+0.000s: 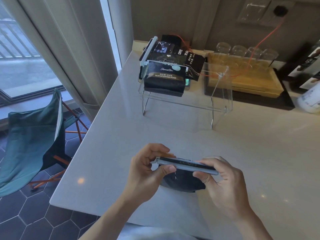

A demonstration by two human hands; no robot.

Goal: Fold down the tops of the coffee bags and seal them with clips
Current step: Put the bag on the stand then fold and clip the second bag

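Current state: the person holds a black coffee bag (183, 182) upright on the white countertop (242, 144), near the front edge. A long grey sealing clip (187, 165) lies across the bag's folded top.

Left hand (147, 170): fingers curled narrow, thumb and fingertips pinching the left end of the clip, where its hinge or latch tab projects.

Right hand (223, 181): fingers closed around the right end of the clip, thumb underneath, pressing the bar against the bag.

Whether the clip is fully latched cannot be determined from this view; the fold appears captured under the bar.

Completed work: two further bags rest on the clear acrylic rack (220, 110) at the back of the countertop. The front bag (164, 78) carries a light clip across its top. The rear bag (166, 54) carries a white clip (149, 51) along its left edge. Both appear sealed.

Remaining work, as judged: confirm closure of the clip in hand and place this bag with the others. No further unsealed bags are visible
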